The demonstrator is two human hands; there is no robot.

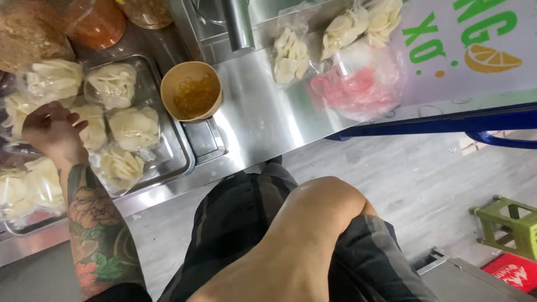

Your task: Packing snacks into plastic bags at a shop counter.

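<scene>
Reaching into tray [182, 162] of bagged white chips [136, 127].
Left hand [51, 131] over the bags at tray's left, fingers loosely apart, gripping nothing yet. Right hand out of view; only forearm shows. Likely mid-pick: next move needs fingers closing on one bag [92, 131] beside the hand. Paper cup [191, 91] stands just right.

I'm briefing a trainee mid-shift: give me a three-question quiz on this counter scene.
1. True or false: the round tan paper cup on the steel counter stands empty.
2. The left hand rests among: A) clear bags of pale sliced food in a metal tray, B) the pink-filled plastic bag, C) the green plastic stool.
3. Is the right hand visible?

Key:
1. False; it holds amber pieces.
2. A.
3. No, only the forearm shows.
</scene>
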